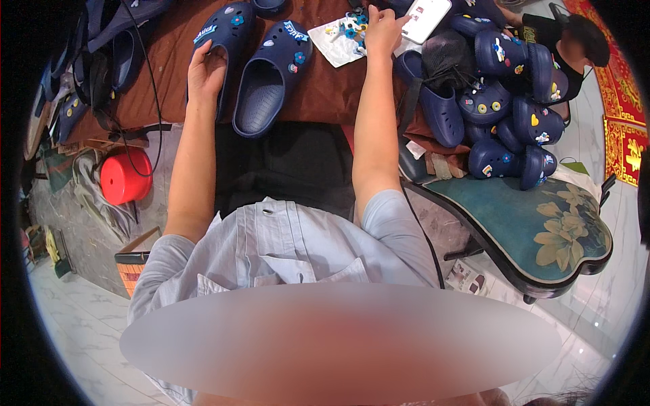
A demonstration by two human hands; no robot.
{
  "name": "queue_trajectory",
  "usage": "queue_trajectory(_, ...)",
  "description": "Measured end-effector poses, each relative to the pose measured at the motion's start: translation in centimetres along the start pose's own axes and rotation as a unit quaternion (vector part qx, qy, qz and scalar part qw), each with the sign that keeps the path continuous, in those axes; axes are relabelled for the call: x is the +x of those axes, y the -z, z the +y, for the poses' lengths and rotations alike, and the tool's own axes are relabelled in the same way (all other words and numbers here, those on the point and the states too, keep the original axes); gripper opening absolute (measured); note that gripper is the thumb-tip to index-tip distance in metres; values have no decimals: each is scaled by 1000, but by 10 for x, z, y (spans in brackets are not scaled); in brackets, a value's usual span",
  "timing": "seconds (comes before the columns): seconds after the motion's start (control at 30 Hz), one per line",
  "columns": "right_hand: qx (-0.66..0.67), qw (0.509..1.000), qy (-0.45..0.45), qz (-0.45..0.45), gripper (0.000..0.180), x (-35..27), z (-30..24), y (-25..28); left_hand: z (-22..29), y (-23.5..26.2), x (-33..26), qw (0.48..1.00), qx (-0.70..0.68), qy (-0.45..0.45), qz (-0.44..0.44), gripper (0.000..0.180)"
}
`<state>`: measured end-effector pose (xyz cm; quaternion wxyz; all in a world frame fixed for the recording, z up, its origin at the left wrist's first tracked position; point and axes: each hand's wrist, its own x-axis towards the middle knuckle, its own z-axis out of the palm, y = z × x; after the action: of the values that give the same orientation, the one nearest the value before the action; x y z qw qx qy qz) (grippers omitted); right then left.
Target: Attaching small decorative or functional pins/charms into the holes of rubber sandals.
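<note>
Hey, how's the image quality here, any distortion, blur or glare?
Head view: fisheye bends the table edge, with black corners around the circle; a blurred oval covers the lower middle; soft glare on the white floor; left hand and right hand look sharp.

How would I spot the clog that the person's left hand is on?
Find the brown table ahead of the person. Two navy clogs lie side by side on it; the left hand rests on the heel opening of the left clog. Unlike the right clog, it is touched, and it sits apart from the pile on the stool.
</note>
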<state>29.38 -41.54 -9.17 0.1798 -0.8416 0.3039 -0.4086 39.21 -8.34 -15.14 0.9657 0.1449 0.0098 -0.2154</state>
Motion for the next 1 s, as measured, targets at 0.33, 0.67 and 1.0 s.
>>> queue_trajectory(0.33,-14,999,-25,-39,39,1,14,-6,3,10,7,1000,-10,20,-5,7)
queue_trajectory(0.67,2,1000,-19,-14,37,6,-3,2,3,6,4,1000,0,11,-4,9)
queue_trajectory(1.0,-11,1000,-15,-20,37,1,6,-3,4,26,15,999,-21,-5,-28,22)
